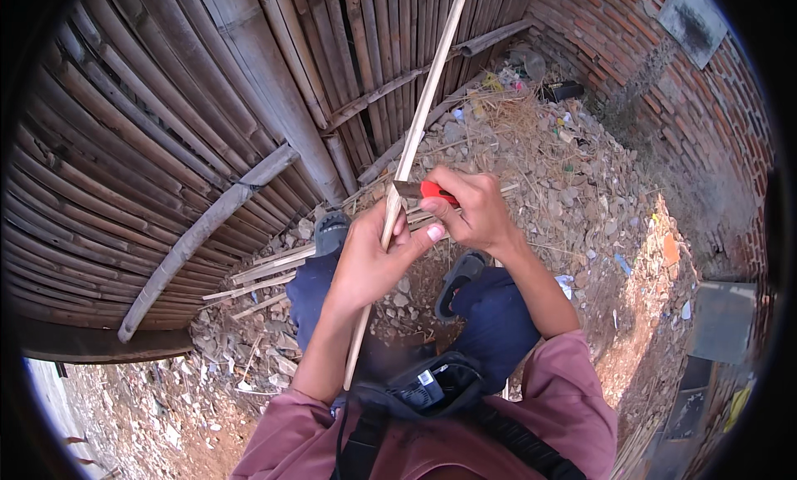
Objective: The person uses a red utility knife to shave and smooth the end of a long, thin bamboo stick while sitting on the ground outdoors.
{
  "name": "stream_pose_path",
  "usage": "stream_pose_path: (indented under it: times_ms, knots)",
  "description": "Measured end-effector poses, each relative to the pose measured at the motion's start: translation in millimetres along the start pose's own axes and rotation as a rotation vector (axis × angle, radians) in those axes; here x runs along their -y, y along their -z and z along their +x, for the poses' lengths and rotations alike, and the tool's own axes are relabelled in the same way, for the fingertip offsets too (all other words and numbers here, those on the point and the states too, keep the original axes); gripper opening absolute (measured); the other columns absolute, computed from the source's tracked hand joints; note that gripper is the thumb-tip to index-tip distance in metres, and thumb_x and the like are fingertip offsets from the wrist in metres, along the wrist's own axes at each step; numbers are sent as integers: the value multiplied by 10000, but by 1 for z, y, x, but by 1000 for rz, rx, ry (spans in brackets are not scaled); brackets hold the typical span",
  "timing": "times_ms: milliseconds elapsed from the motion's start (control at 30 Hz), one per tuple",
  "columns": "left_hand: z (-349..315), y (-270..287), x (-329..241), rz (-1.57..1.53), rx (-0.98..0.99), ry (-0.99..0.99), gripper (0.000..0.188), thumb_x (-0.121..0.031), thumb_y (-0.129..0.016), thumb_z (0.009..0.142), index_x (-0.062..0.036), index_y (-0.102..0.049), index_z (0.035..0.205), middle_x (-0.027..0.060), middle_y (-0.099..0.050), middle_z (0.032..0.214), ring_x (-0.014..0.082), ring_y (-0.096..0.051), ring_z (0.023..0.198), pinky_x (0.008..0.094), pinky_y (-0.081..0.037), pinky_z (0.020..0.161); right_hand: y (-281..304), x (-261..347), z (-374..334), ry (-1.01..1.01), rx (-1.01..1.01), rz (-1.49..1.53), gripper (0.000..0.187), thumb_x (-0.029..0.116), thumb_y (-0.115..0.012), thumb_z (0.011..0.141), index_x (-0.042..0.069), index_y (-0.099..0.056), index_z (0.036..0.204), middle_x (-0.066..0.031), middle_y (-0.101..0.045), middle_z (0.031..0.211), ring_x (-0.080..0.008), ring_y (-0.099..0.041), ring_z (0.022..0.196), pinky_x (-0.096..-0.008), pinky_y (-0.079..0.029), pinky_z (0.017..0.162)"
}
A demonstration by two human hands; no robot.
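Observation:
A long, pale strip of bamboo or wood [431, 90] runs slantwise from the top of the view down to my lap. My left hand [369, 256] is closed around it at about its middle, with the thumb pointing right. In my right hand [475, 210] is a knife [440, 193] with a red handle, gripped between thumb and curled fingers. Its dark blade points left and meets the strip just above my left hand. How deep the edge sits in the strip I cannot tell.
A wall of bamboo poles [158, 123] stands close on the left, with a brick wall [706, 115] on the right. Several loose strips [270, 268] lie by my feet on stony, littered ground [573, 190]. A black bag [436, 384] sits at my waist.

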State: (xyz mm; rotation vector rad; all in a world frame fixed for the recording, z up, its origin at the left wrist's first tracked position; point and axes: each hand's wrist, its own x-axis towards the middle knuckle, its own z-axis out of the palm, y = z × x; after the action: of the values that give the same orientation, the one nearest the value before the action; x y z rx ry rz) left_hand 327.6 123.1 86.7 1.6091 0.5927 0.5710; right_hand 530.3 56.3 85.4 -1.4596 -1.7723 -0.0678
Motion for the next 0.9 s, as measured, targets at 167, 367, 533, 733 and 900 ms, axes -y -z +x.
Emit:
stream_pose_path:
  times_ms: [167, 367, 533, 733, 900]
  knots:
    - [-2, -8, 13, -43, -92, -116, 309, -287, -760, 1020, -11, -682, 1136, -24, -525, 771, 87, -477, 719, 291, -419, 629, -4, 6, -3, 2, 61, 23, 368, 441, -699, 996, 80, -653, 943, -107, -700, 768, -336, -698, 637, -423, -498, 540]
    - [-7, 0, 8, -48, 2, -21, 346, -328, -694, 1067, 0, -682, 1174, -6, -581, 795, 89, -501, 754, 312, -452, 663, -3, 6, -6, 63, 121, 31, 299, 383, -718, 972, 90, -665, 957, -98, -705, 753, -336, -700, 634, -421, -510, 541]
    - [-7, 1, 15, -18, -8, -45, 369, -353, -606, 1112, 13, -652, 1097, 38, -604, 756, 119, -523, 706, 348, -453, 634, -8, 8, -7, 60, 80, 40, 250, 341, -744, 942, 101, -691, 990, -88, -721, 752, -326, -707, 628, -420, -516, 538]
    - [-7, 1, 12, 159, -86, -75, 441, -390, -511, 1145, 14, -597, 989, 94, -568, 654, 189, -525, 596, 399, -450, 579, -9, 12, -6, 59, 80, -32, 264, 344, -754, 935, 98, -704, 1017, -80, -730, 741, -299, -708, 604, -408, -510, 523]
    - [-8, -1, 11, 178, -131, -77, 495, -434, -482, 1148, 16, -594, 976, 82, -538, 614, 184, -504, 563, 404, -440, 561, -9, 16, -5, 53, 80, -66, 280, 358, -736, 964, 85, -696, 1011, -92, -727, 738, -299, -704, 595, -407, -505, 515]
